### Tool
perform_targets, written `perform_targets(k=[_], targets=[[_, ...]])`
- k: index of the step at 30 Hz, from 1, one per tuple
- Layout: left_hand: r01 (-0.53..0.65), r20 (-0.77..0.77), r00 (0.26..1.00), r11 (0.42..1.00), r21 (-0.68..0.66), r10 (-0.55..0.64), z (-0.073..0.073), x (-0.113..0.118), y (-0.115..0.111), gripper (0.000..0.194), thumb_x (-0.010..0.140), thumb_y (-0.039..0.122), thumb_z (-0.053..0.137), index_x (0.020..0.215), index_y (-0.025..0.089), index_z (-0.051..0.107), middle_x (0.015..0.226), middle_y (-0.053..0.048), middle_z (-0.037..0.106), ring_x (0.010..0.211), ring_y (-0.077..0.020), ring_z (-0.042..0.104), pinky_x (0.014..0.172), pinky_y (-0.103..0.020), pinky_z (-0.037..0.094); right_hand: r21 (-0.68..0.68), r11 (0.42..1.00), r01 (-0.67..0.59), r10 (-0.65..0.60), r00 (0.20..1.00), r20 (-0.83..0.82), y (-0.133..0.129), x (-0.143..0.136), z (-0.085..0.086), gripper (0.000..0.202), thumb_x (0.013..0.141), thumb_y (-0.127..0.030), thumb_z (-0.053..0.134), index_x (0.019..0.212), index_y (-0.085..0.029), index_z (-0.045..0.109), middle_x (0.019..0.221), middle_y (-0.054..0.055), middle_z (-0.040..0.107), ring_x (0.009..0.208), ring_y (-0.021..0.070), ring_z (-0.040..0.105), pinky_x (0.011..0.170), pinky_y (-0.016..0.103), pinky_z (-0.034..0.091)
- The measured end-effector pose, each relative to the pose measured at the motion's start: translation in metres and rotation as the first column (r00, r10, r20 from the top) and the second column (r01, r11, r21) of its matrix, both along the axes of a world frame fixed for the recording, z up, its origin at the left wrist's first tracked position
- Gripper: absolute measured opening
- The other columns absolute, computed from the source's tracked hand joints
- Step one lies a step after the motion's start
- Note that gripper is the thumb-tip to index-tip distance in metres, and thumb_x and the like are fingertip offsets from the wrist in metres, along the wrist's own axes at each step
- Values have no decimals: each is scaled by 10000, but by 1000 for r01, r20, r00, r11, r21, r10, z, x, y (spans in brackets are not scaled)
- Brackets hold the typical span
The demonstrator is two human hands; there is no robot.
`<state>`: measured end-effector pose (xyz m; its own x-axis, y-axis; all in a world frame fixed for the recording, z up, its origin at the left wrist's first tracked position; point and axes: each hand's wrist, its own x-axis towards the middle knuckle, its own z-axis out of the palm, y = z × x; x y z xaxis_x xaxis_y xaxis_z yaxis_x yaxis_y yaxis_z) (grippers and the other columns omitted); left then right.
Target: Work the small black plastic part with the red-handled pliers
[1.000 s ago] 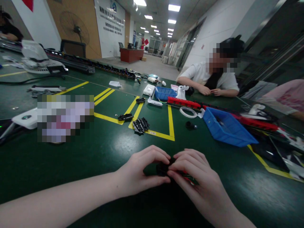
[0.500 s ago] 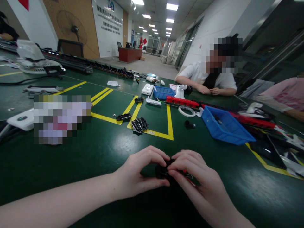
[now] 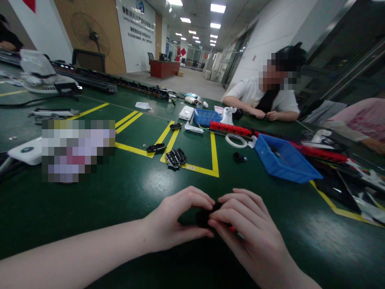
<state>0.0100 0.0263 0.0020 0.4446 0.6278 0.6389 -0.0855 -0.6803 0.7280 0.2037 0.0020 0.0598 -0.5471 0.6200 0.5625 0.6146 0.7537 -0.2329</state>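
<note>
Between my hands, low over the green tabletop, is a small black part. My left hand is closed on its left side, thumb below and fingers above. The fingertips of my right hand press together on the part's right side. A bit of red shows under the right fingers; whether it belongs to the black part I cannot tell. Most of the part is hidden by my fingers. Beyond my hands lie a cluster of black parts, a single black piece and a smaller black piece.
At the right stands a blue bin holding small items, beside a white ring-shaped roll and a black cylindrical piece. Farther back are a smaller blue tray and a red strip. Another person sits across the table.
My right hand has shifted slightly left, its fingers covering more of the black part and the red bit. My left hand stays almost in place.
</note>
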Motion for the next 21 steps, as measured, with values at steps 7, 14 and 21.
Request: perform_targets(k=[7,14,21], targets=[[-30,-36,999,999,-34,29,-1,1,1,325,800,254,738,1056,146,571,1093,-121,650,1032,-202,628,877,-337,545,-3,999,35,-35,999,-7,4,2,-6,84,872,-194,584,815,-238,628,762,-8,669,795,160,626,855,364,465],[-47,-68,996,998,49,50,0,0,2,302,810,231,725,1057,155,570,1120,-121,641,1040,-193,626,891,-323,543,65,995,77,-79,997,22,3,4,-9,93,879,-188,586,815,-239,631,746,-24,662,801,150,607,921,376,411],[-13,-103,994,999,43,17,-1,-1,2,293,827,228,704,1078,160,569,1123,-113,634,1057,-195,623,908,-319,541,91,995,28,-32,998,48,0,2,-12,95,866,-150,595,807,-224,606,746,-31,653,790,130,607,941,349,409]])
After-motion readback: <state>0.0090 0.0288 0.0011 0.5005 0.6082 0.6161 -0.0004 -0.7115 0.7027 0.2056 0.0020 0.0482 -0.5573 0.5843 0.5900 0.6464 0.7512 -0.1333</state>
